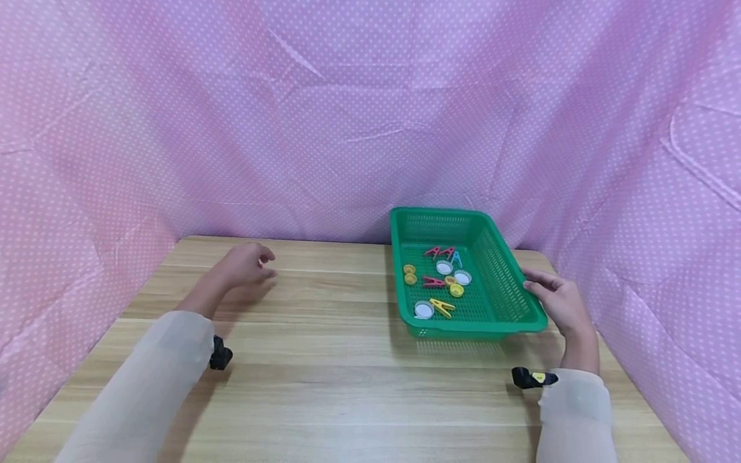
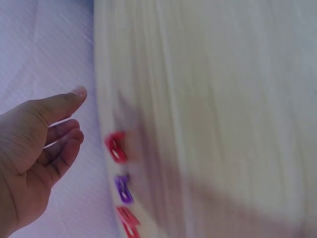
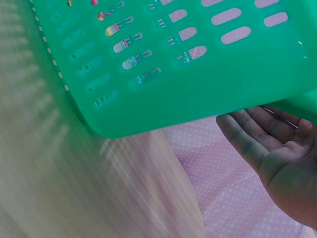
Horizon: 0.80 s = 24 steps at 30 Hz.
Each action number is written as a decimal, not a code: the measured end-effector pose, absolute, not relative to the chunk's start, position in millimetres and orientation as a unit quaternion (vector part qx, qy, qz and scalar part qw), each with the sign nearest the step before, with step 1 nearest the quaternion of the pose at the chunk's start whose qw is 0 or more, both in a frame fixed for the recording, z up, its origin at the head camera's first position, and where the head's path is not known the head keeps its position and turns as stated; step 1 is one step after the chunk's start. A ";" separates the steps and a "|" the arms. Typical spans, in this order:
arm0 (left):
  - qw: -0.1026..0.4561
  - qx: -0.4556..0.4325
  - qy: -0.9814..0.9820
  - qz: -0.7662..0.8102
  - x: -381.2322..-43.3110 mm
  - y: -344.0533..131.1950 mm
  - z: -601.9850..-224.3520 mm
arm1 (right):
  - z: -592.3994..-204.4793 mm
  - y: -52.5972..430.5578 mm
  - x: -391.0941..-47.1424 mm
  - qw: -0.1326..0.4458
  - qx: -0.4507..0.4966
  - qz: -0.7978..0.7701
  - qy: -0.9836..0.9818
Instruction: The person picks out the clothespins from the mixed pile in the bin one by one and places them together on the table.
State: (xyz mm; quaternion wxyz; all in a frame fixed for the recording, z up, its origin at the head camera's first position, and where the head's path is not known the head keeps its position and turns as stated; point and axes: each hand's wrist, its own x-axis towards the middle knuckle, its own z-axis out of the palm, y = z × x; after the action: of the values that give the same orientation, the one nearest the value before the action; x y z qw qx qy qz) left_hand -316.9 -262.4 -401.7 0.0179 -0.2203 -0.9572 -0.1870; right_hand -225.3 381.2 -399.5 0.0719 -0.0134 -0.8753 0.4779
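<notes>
In the head view my left hand (image 1: 246, 265) is over the table's far left part with loosely bent fingers and nothing in them. Beside it, in the left wrist view, a red clothespin (image 2: 116, 147), a purple clothespin (image 2: 124, 189) and further red pieces (image 2: 129, 221) lie along the table edge. My right hand (image 1: 558, 302) grips the right rim of a green plastic basket (image 1: 503, 257); its fingers (image 3: 242, 134) reach under the rim in the right wrist view. Inside are red clothespins (image 1: 433, 282), a blue clothespin (image 1: 457, 258), a yellow clothespin (image 1: 442, 307), white discs (image 1: 424, 310) and yellow caps (image 1: 456, 290).
The wooden table (image 1: 324, 386) extends in front of both arms. A pink dotted cloth (image 1: 347, 128) hangs behind it and along both sides. The basket stands at the right, near the back edge. Black wrist cameras (image 1: 220, 354) sit on both sleeves.
</notes>
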 end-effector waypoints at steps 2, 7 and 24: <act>0.025 -0.235 -0.954 -0.186 -318.3 -252.1 -397.4 | -399.3 381.1 -225.4 0.073 -0.013 0.478 -0.875; 0.037 -0.270 -0.945 -0.181 -322.2 -224.7 -387.7 | -399.0 380.3 -224.9 0.077 -0.008 0.484 -0.872; 0.034 -0.338 -0.927 -0.157 -332.7 -133.2 -352.2 | -398.5 379.0 -224.0 0.075 -0.007 0.486 -0.870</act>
State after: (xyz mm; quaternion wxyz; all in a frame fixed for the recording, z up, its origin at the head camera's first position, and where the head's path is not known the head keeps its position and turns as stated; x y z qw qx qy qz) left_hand -332.7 -133.2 -352.2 0.0341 -0.3383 -0.9272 -0.1573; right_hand -224.0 379.0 -398.5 0.0748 -0.0071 -0.8705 0.4864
